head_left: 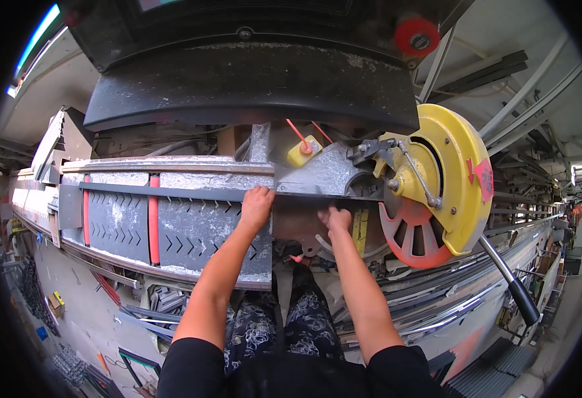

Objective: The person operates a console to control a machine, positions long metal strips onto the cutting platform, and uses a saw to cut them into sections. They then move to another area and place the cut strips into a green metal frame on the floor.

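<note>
A long, thin dark metal bar (204, 194) lies lengthwise on the roller table and runs right onto the saw's metal bed (321, 174). My left hand (258, 207) is closed over the bar near the table's right end, fingers bent across it. My right hand (336, 217) is just in front of the bar's right part, its fingers curled and smeared by motion; whether it grips anything is hidden. Right of that hand stands a circular cut-off saw with a yellow guard (453, 179), a red-orange lower guard (413, 232) and a black-gripped lever (519, 292).
The grey table (191, 232) has red rollers (153, 219) and chevron slots. A yellow block (304, 151) on orange cords sits behind the bar. Overhead hangs a black housing (251, 83) with a red knob (417, 36). Metal lengths (423, 305) are stacked below at right.
</note>
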Tool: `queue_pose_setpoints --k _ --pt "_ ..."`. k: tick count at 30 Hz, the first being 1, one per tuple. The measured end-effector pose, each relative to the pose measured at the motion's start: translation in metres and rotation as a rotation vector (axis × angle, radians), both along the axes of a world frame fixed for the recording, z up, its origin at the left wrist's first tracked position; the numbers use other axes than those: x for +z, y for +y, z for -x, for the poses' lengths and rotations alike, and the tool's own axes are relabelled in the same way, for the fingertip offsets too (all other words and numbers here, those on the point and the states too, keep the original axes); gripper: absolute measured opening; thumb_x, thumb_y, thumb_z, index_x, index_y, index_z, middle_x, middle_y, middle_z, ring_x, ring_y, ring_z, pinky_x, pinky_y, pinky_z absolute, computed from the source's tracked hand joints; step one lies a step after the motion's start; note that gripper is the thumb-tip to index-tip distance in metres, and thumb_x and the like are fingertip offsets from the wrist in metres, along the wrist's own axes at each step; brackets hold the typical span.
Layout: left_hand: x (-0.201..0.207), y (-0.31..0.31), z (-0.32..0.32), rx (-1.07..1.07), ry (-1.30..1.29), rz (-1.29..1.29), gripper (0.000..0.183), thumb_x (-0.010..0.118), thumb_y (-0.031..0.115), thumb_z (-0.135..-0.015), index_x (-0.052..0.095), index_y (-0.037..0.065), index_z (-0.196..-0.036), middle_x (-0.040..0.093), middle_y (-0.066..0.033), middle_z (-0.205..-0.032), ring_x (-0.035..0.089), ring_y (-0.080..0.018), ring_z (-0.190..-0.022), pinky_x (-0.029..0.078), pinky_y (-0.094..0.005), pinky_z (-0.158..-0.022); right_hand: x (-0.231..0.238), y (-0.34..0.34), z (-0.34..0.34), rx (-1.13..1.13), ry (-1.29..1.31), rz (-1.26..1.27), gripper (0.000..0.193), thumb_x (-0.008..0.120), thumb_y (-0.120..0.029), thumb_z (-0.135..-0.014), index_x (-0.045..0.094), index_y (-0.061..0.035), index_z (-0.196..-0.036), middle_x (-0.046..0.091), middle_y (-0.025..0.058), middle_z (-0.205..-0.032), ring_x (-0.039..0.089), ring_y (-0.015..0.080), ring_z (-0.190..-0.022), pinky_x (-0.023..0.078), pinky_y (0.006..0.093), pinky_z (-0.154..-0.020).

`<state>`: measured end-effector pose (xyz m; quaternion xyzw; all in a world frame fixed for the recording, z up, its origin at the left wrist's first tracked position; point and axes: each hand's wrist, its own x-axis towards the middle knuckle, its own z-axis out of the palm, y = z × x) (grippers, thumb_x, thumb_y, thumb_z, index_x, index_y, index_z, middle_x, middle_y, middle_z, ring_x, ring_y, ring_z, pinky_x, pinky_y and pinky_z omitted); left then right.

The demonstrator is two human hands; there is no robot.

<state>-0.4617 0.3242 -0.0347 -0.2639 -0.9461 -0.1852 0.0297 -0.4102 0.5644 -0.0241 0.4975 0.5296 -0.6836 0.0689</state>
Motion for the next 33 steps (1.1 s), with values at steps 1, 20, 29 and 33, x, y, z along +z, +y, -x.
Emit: queue_pose_setpoints --k 1,20,29,33 --pt "0.000 -0.001 0.000 0.020 -0.020 0.019 0.017 0.068 0.013 -0.073 0.062 0.011 -0.090 0.058 -0.0066 -0.088 0.057 -0.0275 -0.092 0.046 -0.0407 -0.077 0.024 -0.004 -0.001 0.108 -0.068 -0.031 0.015 0.057 -0.005 -0.096 0.056 0.0093 -0.098 0.066 0.0166 -0.093 0.067 0.0229 -0.062 0.057 0.0309 -0.055" --pt "0.005 -0.008 0.005 0.009 -0.090 0.002 0.028 0.079 0.016 -0.064 0.066 0.009 -0.088 0.060 -0.0106 -0.088 0.059 -0.0328 -0.093 0.049 -0.0448 -0.077 0.525 0.123 -0.111 1.094 -0.131 -1.379 0.056 0.080 -0.033 -0.073 0.064 0.0019 -0.113 0.067 0.0213 -0.083 0.066 0.0369 -0.079 0.051 0.0415 -0.075" --pt "0.002 -0.009 0.001 0.043 -0.102 -0.081 0.023 0.076 0.014 -0.065 0.065 0.008 -0.085 0.060 -0.0114 -0.089 0.058 -0.0339 -0.094 0.048 -0.0463 -0.080 0.377 0.121 -0.251 0.646 -0.261 -0.934 0.043 0.078 -0.028 -0.077 0.064 -0.0005 -0.107 0.062 0.0124 -0.073 0.059 0.0250 -0.064 0.050 0.0361 -0.063" --pt "-0.004 -0.010 0.003 0.037 -0.104 -0.062 0.024 0.078 0.013 -0.062 0.066 0.008 -0.083 0.061 -0.0124 -0.087 0.058 -0.0342 -0.091 0.048 -0.0468 -0.079 0.273 0.119 -0.300 0.598 -0.290 -0.921 0.038 0.077 -0.035 -0.079 0.060 -0.0013 -0.084 0.064 0.0179 -0.073 0.064 0.0366 -0.070 0.050 0.0439 -0.064"
